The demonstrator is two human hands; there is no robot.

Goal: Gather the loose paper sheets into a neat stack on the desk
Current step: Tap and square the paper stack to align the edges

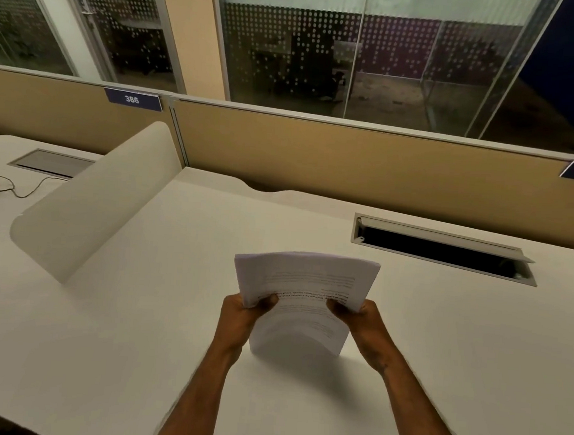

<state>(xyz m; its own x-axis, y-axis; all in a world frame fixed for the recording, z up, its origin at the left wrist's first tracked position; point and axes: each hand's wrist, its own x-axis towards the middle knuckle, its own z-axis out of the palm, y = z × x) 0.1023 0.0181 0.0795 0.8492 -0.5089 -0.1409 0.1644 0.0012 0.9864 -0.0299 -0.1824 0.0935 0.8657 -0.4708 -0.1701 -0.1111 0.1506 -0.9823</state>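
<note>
Fingers [269, 300] of both hands clamp the side edges of a stack of paper sheets [301, 299], thumbs pressed on the printed face and the other fingers hidden behind it. Left hand [240, 320] and right hand [366, 323] hold the stack upright, its lower edge resting on the desk [440, 349] or just above it; contact cannot be confirmed. Standing sheets on edge this way likely serves to knock them square before laying them flat, and the upper edge does look fairly even, though the pages bow toward the camera. No loose sheets show elsewhere around the stack, so the gathering appears nearly done.

Beyond the stack to the right, a cable slot [442, 252] stands open in the pale, bare desktop. Left of the stack, a curved cream divider [94, 198] separates this desk from its neighbour, where a thin cable [13, 187] lies. Behind the stack runs a tan partition [352, 160] carrying a tag numbered 386 [132, 99], with dotted glass walls [292, 46] above it.
</note>
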